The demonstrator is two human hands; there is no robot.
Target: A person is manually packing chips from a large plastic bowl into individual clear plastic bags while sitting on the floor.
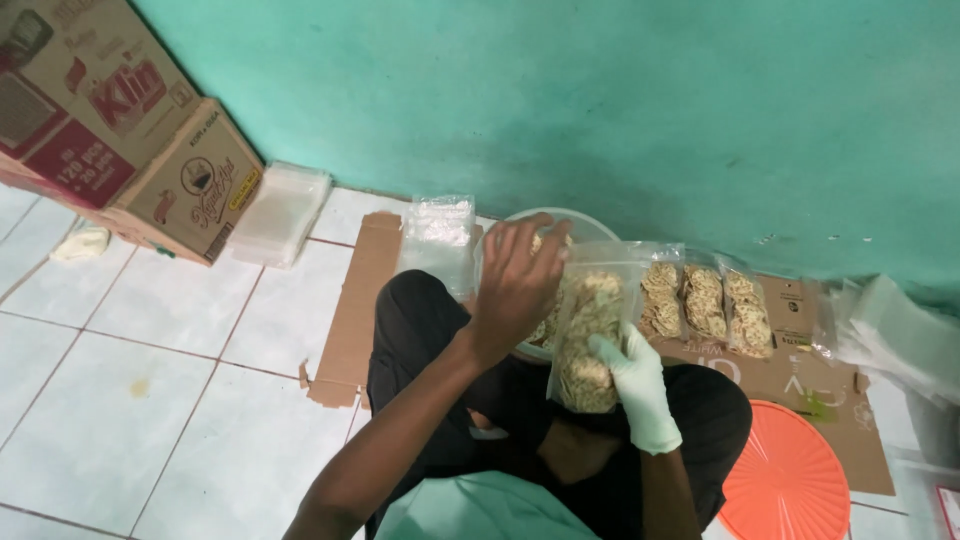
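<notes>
gripping clear bag [588, 330] of crackers upright, gloved right hand [636, 385] fingers clamped below; bare left hand [515, 280] fingers curled together at mouth, bowl [580, 225] just beyond fingertips.

Filled bags [705, 300] right of bowl [590, 225], boxes [110, 120] far left

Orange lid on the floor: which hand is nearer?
Right. The gloved right hand, holding the clear snack bag, sits just up-left of the orange lid; the bare left hand is farther left, over the bowl.
</notes>
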